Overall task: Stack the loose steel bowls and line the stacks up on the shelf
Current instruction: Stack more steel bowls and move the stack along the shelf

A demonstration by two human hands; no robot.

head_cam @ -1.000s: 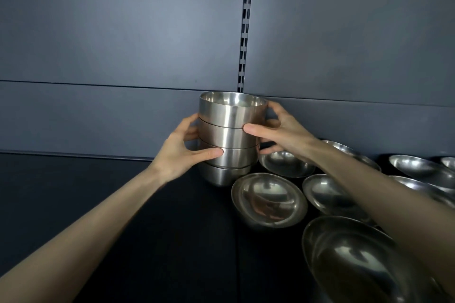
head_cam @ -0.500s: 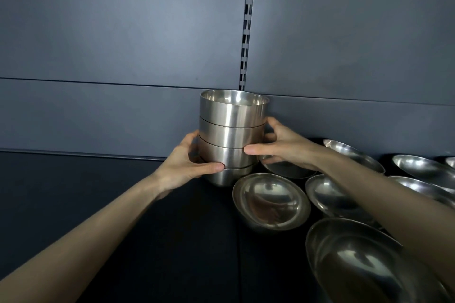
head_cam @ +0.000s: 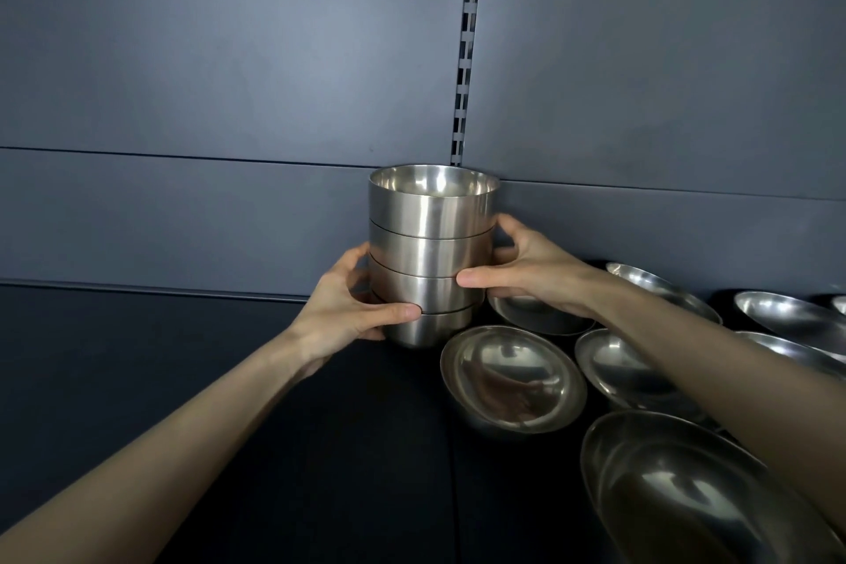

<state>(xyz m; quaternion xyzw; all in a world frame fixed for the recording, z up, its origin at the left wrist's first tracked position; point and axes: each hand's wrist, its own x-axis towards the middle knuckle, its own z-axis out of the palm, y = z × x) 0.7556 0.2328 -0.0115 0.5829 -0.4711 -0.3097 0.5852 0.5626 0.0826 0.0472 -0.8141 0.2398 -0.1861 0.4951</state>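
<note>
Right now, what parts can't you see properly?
All in the head view:
- Back of the stack of bowls: hidden by its own front; left hand and right hand cover its sides.
- Bowl behind the right hand: partly covered.
- Biggest bowl: cut off by the picture's bottom edge.

A shop; slotted shelf upright [head_cam: 468,60]; rows of steel bowls [head_cam: 512,378].

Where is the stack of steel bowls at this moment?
The stack of steel bowls is mid-frame in the head view, held between the left hand and right hand, below the slotted upright.
</note>
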